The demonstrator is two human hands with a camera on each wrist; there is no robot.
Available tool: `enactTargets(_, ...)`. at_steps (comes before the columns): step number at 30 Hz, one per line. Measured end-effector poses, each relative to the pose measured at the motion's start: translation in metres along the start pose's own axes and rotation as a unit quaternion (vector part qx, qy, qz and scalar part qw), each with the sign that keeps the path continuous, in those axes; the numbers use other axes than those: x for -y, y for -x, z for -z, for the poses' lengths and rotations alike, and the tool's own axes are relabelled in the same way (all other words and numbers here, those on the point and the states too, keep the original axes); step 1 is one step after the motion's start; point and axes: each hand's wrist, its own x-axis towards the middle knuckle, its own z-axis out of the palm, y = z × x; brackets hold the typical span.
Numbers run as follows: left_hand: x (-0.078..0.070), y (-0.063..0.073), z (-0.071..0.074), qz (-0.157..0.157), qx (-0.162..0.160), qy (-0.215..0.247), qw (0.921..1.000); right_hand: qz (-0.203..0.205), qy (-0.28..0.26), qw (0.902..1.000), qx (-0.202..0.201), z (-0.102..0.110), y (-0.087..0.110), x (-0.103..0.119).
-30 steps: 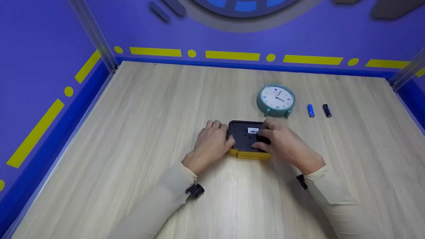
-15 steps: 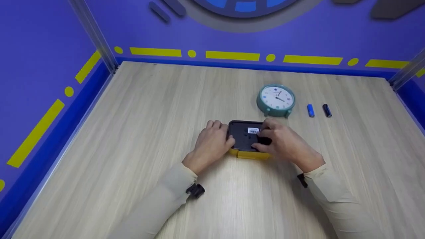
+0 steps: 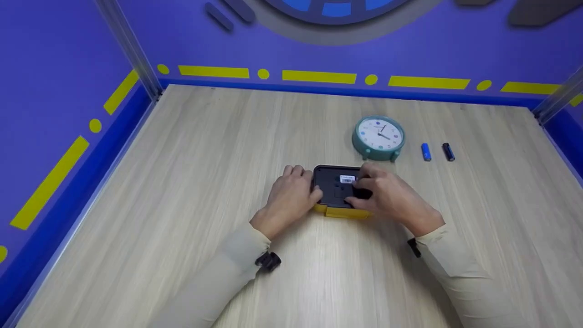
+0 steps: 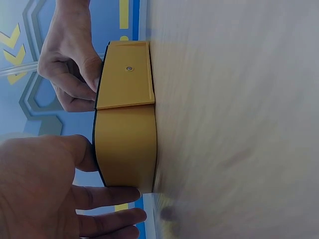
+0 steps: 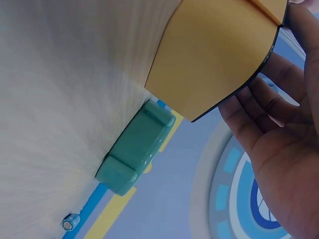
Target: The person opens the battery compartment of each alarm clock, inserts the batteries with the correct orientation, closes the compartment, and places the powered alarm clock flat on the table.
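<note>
A yellow-and-black box (image 3: 339, 191), lying mid-table, is steadied by the left hand (image 3: 288, 198) while its black back is pinched by the right hand (image 3: 387, 196); it could be skidded into the clock (image 3: 379, 136).

A pale wood-grain table (image 3: 191, 182) fills the frame, bearing a yellow-and-black device (image 3: 339, 193) face down at centre, a teal round clock (image 3: 379, 136) to its upper right, and a blue battery (image 3: 426, 151) and black battery (image 3: 448, 151) further right.
</note>
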Motion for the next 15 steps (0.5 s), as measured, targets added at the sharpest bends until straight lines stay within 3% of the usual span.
enactTargets(15, 0.0006, -0.0002, -0.0005, 0.002, 0.002, -0.003, 1.0, -0.002, -0.007, 1.0, 0.001, -0.0005, -0.0001, -0.0002)
